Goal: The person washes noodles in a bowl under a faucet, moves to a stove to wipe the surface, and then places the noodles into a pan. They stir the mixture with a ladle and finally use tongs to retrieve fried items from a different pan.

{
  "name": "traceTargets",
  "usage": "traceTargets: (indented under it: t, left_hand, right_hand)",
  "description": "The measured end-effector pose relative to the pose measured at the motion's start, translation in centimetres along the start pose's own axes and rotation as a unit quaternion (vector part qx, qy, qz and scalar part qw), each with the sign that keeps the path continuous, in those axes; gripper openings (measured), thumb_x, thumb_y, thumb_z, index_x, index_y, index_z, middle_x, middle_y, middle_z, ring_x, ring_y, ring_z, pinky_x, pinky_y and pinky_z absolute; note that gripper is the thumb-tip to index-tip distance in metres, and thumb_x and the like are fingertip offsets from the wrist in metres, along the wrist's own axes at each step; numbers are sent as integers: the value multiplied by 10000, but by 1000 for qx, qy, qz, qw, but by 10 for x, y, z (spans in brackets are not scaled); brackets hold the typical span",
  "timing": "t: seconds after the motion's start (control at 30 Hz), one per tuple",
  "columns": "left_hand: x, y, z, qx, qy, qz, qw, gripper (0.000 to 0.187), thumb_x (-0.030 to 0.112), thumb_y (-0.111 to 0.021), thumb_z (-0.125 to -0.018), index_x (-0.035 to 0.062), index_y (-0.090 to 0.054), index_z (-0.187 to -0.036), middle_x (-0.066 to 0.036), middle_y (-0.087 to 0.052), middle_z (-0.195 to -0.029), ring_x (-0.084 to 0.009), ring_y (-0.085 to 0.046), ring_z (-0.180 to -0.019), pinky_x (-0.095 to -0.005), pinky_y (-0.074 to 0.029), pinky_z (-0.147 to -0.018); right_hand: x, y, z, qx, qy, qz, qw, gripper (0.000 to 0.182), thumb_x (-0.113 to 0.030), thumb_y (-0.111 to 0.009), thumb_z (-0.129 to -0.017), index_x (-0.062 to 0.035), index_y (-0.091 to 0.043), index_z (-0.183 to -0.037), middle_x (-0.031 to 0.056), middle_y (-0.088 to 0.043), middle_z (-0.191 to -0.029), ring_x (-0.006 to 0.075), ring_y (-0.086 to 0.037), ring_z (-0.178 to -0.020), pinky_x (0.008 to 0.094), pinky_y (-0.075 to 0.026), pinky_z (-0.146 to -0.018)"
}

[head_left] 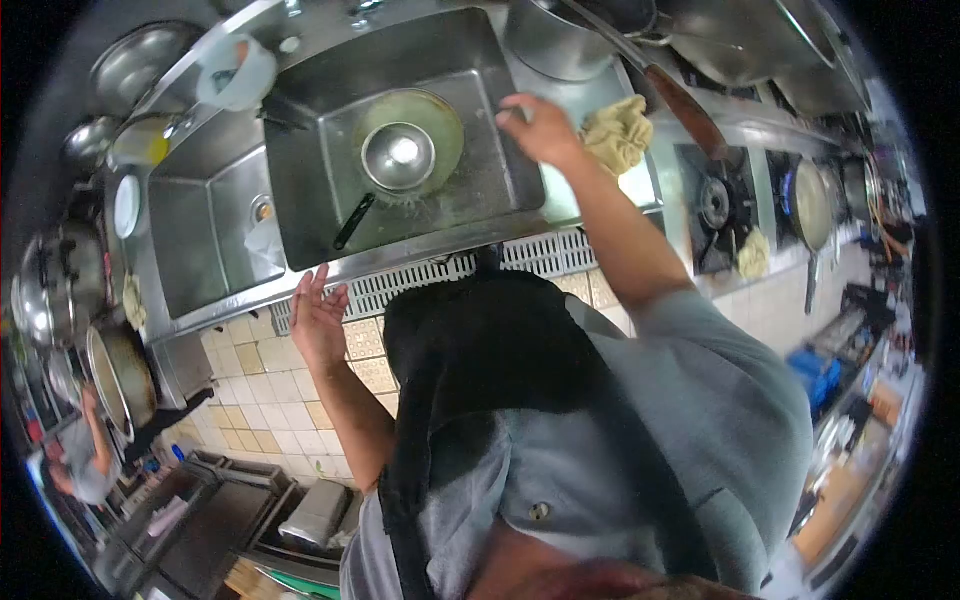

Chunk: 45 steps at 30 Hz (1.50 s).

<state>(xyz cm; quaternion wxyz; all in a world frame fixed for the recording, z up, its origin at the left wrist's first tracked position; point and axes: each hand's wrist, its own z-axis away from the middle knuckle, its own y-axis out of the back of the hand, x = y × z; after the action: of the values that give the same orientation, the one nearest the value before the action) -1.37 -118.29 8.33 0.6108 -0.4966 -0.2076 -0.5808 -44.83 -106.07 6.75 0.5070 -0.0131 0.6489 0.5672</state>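
In the large sink (300,190) lies a round, shallow pan (448,125) with a greenish look. A small shiny steel bowl (398,155) rests within its outline, and a black handle (354,222) points from them toward the sink's front edge. My right hand (540,130) is over the sink's right rim, thumb and forefinger apart, with nothing visible in it. Close to the front rim, my left hand (320,318) has its fingers spread and is empty.
A crumpled yellowish cloth (615,135) lies right of the sink, near a large pot (560,45). Farther right, a pan (812,205) sits over a blue flame. A smaller basin (215,225) adjoins at left. Another person (90,460) stands at far left by a wide pan (120,380).
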Motion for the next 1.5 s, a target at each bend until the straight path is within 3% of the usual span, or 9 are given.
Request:
traceTargets:
  t: [0.1, 0.33, 0.43, 0.63, 0.9, 1.17, 1.23, 1.3, 1.5]
  left_hand:
    - [17, -7, -31, -10, 29, -21, 999, 255, 235, -503, -998, 26, -543, -1139, -224, -582, -1296, -296, -666, -890, -376, -560, -788]
    - [50, -42, -133, -40, 60, -82, 994, 166, 252, -561, -978, 86, -550, -970, -92, -622, -932, -261, -646, -805, -358, -533, -730]
    - [58, -61, -177, -94, 41, -130, 986, 143, 204, -590, -949, 88, -535, -886, -38, -575, -836, -226, -640, -772, -350, -535, -706]
    - [54, -72, -246, -187, 94, -237, 949, 143, 156, -610, -924, 72, -522, -849, -40, -558, -805, -191, -633, -682, -329, -544, -626]
    - [54, -147, -307, -300, 119, -257, 911, 342, 186, -601, -943, 18, -502, -1224, -137, -614, -1058, -258, -662, -793, -355, -556, -684]
    - [31, -296, -374, -314, 145, -186, 919, 682, 334, -579, -969, -20, -260, -1457, -237, -380, -1453, -403, -627, -1041, -432, -571, -820]
    - [24, -326, -386, -294, 139, -181, 928, 767, 404, -563, -972, -47, -196, -1472, -250, -353, -1473, -413, -611, -1088, -437, -557, -868]
    - [18, -347, -397, -270, 163, -165, 935, 820, 452, -548, -973, -80, -169, -1469, -266, -364, -1460, -426, -600, -1112, -442, -549, -895]
    - [7, -361, -431, -200, 223, -125, 946, 837, 525, -497, -973, -159, -249, -1386, -301, -505, -1292, -416, -596, -1080, -472, -561, -879]
  right_hand:
    - [75, 56, 6, 160, -52, 212, 963, 689, -601, -560, -878, -163, -497, -1406, 177, -449, -1467, 357, -380, -1380, 459, -288, -1141]
    - [165, 23, 69, 161, -58, 416, 893, 660, -541, -456, -956, -167, -359, -1491, 190, -370, -1516, 413, -250, -1430, 573, -181, -1153]
    - [161, -42, 108, 263, 79, 245, 930, 649, -436, -559, -926, -167, -357, -1481, 178, -391, -1504, 403, -248, -1433, 565, -171, -1152]
    - [-28, -159, 99, 83, 91, 8, 992, 494, -84, -657, -788, -97, -569, -1274, 160, -647, -1108, 320, -631, -1040, 423, -477, -976]
    - [-52, -46, 92, 312, -84, -277, 905, 383, -1, -655, -831, -57, -628, -1208, 155, -659, -1158, 265, -666, -1019, 347, -533, -879]
    - [85, -33, 87, 330, -283, 315, 844, 404, -286, -617, -873, -49, -596, -1200, 239, -506, -1348, 385, -434, -1317, 409, -386, -1055]
    - [73, -34, 50, 250, -239, 199, 917, 223, -111, -644, -800, -81, -670, -1020, 179, -655, -1108, 361, -576, -1146, 414, -447, -980]
    - [57, -68, 30, 403, 7, 106, 909, 202, -25, -643, -790, -41, -676, -989, 196, -681, -1030, 394, -636, -990, 415, -512, -871]
    - [24, -36, 22, 387, -142, -133, 901, 210, -60, -608, -938, -57, -678, -1136, 95, -707, -1063, 153, -649, -926, 297, -510, -846]
